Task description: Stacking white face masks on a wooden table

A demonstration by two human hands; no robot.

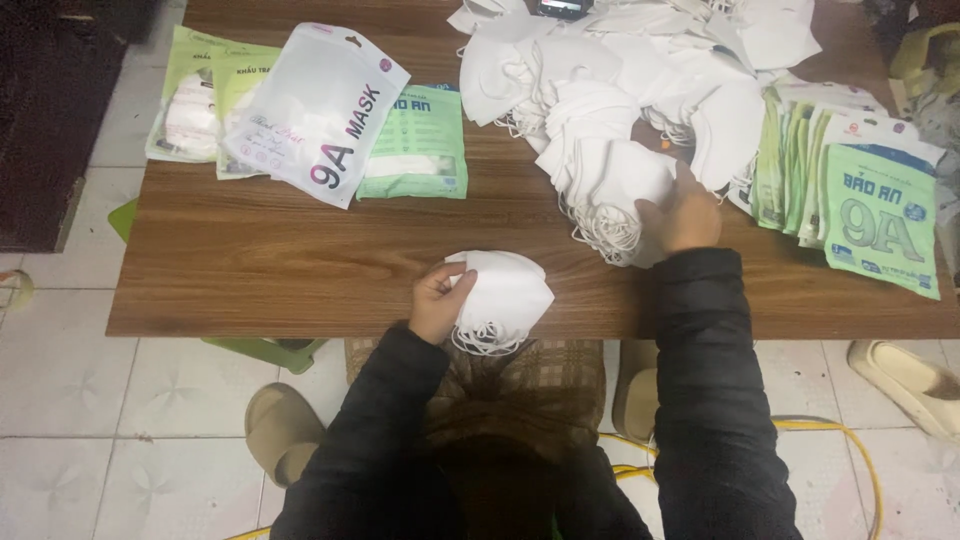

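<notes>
Gathering step: left hand [437, 300] grips a small stack of folded white face masks [503, 292]; right hand [683, 213] closes on the loose white mask pile [610, 185], needing a clean single pick

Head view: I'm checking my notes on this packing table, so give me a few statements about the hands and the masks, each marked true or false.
1. The left hand holds a small stack of white masks at the table's near edge. True.
2. The right hand rests on the big pile of loose white masks. True.
3. The green pouches fanned out at the right are stacked on the floor. False: they lie on the wooden table.
4. Both hands are empty. False: the left one's grip is closed on the small stack.
5. A white pouch lies at the table's far left. True.
</notes>
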